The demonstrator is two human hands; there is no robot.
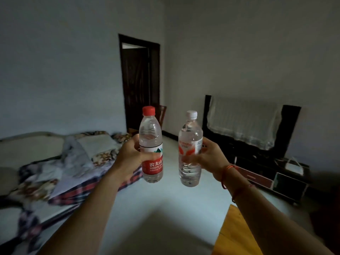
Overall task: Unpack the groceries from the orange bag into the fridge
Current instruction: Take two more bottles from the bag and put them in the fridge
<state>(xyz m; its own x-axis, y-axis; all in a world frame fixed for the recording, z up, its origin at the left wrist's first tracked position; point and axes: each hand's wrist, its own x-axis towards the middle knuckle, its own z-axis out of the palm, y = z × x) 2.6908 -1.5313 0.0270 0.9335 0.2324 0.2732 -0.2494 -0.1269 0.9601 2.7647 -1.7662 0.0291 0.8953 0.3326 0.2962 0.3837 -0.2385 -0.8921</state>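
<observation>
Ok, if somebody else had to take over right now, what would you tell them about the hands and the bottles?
Left hand: holding the red-capped water bottle upright, gripped around its label.
Right hand: holding the white-capped water bottle upright, gripped at the middle.
Both bottles are held out in front, apart from each other, above the floor.
Neither the fridge nor the orange bag is in view.
Done: two bottles are in hand.
Left: carry them to the fridge and put them in; whether more groceries remain cannot be told.
</observation>
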